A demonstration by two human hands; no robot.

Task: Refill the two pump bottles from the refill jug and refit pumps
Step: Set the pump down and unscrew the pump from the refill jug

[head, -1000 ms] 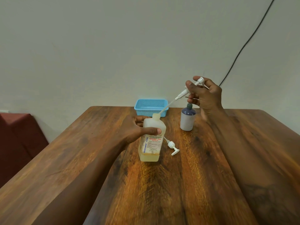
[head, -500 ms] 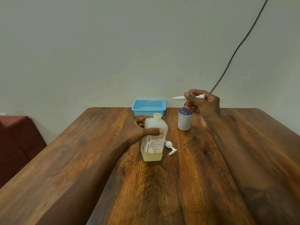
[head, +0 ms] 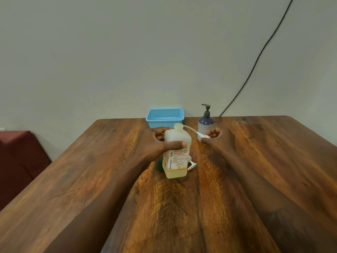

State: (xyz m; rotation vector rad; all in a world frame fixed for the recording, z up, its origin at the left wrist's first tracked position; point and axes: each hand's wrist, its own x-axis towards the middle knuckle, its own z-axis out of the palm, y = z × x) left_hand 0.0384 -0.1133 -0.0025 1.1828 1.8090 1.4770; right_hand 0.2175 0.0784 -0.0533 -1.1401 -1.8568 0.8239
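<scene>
In the head view, the left hand (head: 155, 143) grips the translucent bottle (head: 176, 161), which stands upright on the desk (head: 182, 207). The fingers (head: 160, 132) are wrapped behind it and the thumb lies across its front. Only a shallow layer of yellowish liquid sits at its bottom.

The right hand (head: 220, 139) has its fingers curled together, pinching the head of a white pump (head: 202, 136). A second ago that pump was held high, and half a second ago it was level over the purple bottle (head: 205, 125). It has now dropped low beside the translucent bottle, and its tube arcs over to that bottle's neck. Whether the tip is inside the neck cannot be told.

The neck looks freed for pouring, so the pump is probably being set aside. A second white pump (head: 191, 164) lies on the desk just right of the bottle's base. The purple bottle, near the blue basket (head: 164, 116), wears its dark pump.
</scene>
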